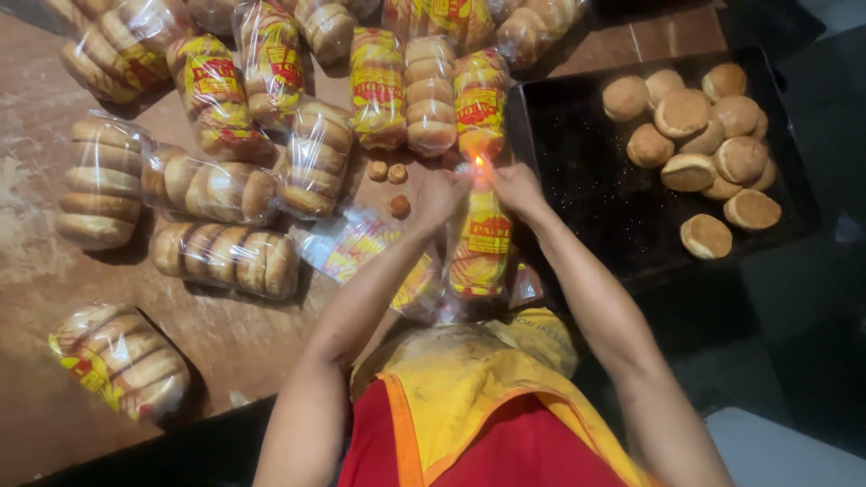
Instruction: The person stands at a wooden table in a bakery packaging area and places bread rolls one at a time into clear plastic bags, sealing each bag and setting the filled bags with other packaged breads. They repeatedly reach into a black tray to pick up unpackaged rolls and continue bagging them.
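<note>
Both my hands hold the top of a clear plastic bag of round bread buns with yellow and red print, standing upright against my body. My left hand pinches the bag's neck from the left. My right hand pinches it from the right. A small flame burns just above the bag's neck, between my two hands. What the flame comes from is hidden.
Many sealed bun bags lie across the brown table. A dark baking tray at the right holds loose buns. Empty printed bags and three small bread pieces lie near my left hand.
</note>
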